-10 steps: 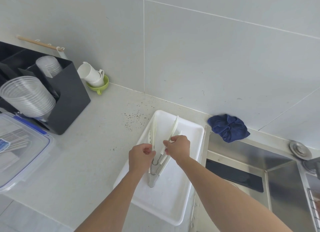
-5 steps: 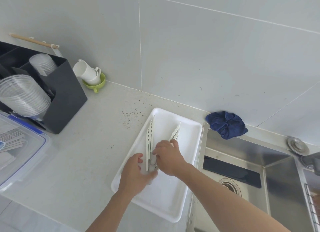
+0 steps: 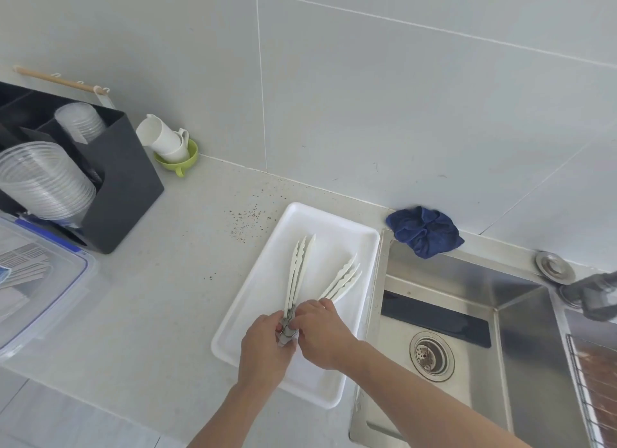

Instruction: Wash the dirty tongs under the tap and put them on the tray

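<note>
A: Where are the tongs point(image 3: 300, 274) right now?

B: In the white tray point(image 3: 337, 399), which sits on the counter point(image 3: 160, 314) just left of the sink point(image 3: 521, 350). Their white arms are spread apart, one pointing toward the tray's far end, the other angled toward the sink.

A: And the hands?

B: Both meet at the hinge end, over the near half of the tray. The left hand point(image 3: 265, 345) has its grip curled around the metal hinge; the right hand point(image 3: 322, 330) pinches the same spot from the sink side, so both grips are closed on the tongs.

A: So how far along is the job?

B: Judging by how things lie, near the finish. The tongs are over the tray and not at the tap point(image 3: 591, 297), and I see no water running. Whether they are fully clean I cannot tell; the arms look white and unmarked.

A: What is left?

B: Probably just letting go so the tongs rest flat in the tray, perhaps after closing them.
</note>
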